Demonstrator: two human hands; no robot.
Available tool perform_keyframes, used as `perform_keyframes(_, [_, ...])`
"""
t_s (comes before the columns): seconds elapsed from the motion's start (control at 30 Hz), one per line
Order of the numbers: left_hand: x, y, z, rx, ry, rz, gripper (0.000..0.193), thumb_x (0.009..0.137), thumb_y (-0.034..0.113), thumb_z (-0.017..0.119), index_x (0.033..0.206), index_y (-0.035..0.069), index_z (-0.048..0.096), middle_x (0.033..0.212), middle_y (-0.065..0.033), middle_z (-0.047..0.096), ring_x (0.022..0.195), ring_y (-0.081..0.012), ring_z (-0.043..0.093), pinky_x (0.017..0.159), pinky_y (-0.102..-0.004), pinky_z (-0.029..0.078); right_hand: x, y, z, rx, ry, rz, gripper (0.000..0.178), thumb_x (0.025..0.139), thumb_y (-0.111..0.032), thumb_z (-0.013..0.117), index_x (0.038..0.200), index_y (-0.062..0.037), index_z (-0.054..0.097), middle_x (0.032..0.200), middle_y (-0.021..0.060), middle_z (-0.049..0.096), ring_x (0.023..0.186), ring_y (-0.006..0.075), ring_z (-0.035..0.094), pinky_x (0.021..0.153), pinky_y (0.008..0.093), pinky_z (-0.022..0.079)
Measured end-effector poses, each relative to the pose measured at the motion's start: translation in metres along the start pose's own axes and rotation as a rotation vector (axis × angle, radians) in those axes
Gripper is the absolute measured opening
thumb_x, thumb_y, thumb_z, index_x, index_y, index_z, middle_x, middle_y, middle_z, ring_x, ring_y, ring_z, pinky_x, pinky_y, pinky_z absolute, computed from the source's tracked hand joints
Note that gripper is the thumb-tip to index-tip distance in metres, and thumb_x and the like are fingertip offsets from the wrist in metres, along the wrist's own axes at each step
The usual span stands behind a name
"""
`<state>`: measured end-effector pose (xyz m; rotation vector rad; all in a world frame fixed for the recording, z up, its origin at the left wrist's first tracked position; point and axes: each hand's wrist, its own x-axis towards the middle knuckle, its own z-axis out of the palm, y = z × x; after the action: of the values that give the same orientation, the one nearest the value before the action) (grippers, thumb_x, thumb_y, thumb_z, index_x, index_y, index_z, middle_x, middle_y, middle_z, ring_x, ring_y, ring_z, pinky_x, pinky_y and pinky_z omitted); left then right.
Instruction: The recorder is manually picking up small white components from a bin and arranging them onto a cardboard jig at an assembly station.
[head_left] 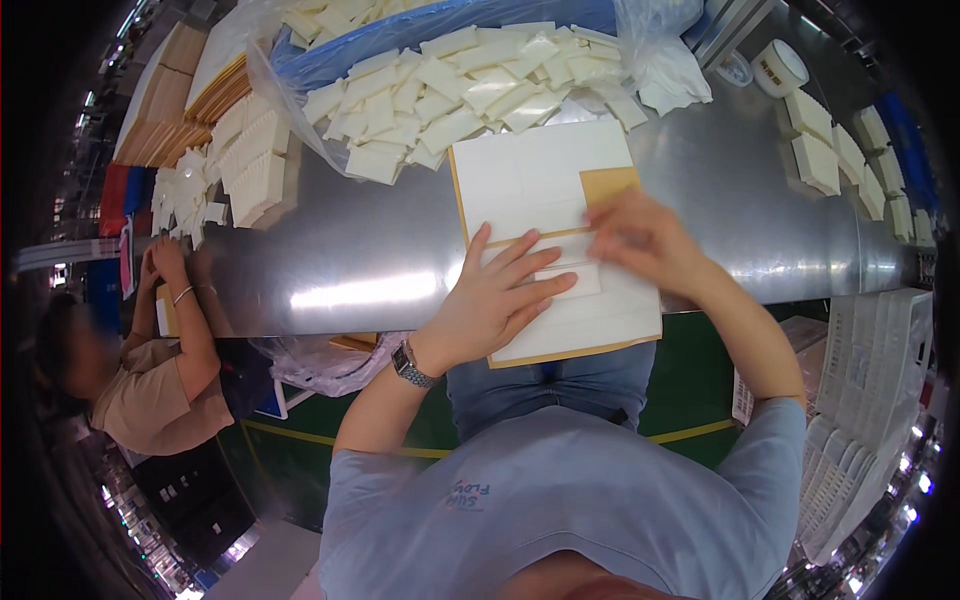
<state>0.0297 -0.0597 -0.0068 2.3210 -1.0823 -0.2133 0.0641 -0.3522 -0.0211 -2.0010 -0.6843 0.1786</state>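
Observation:
A large white sheet with yellow-brown edges (535, 185) lies on the steel table and overhangs its front edge toward me. A crease or seam crosses its middle, and a tan patch (605, 188) shows near its right side. My left hand (500, 300) rests on it with fingers spread, over a small flat white piece (578, 285). Motion blurs my right hand (645, 245), which is bent over the sheet's right side below the tan patch. Whether its fingers hold anything is not visible.
Loose cream packets (440, 90) are heaped beyond the sheet, beside a plastic-lined blue bin (440, 45). Brown-edged stacks (165, 90) and cream stacks (255, 165) stand left; more cream stacks (815, 150) and a white tub (778, 68) stand right. A co-worker (160, 370) sits left. White crates (850, 400) stand lower right.

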Motion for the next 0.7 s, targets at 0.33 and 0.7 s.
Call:
perform_keyframes(0.33, [0.001,0.001,0.000,0.014,-0.009,0.013,0.041,0.101,0.023,0.061,0.141,0.030,0.060,0.150,-0.0018,0.051,0.147,-0.0287,0.039,0.120,-0.0654,0.014,0.081,0.037,-0.036,-0.240,0.524,0.298,0.032,0.102,-0.017,0.060,0.133,-0.0101,0.061,0.112,0.0125,0.071,0.095,0.0261,0.071,0.086,0.0334,0.053])
perform_keyframes(0.7, [0.147,-0.076,-0.064,0.424,0.651,0.048,0.024,0.082,0.008,0.067,0.106,0.010,0.066,0.106,-0.0074,0.067,0.101,-0.0268,0.060,0.093,-0.0470,0.039,-0.002,-0.031,0.004,0.516,0.496,0.208,0.044,0.109,-0.044,0.041,0.128,-0.0043,0.048,0.107,0.0174,0.069,0.085,0.0190,0.066,0.080,0.0303,0.052])
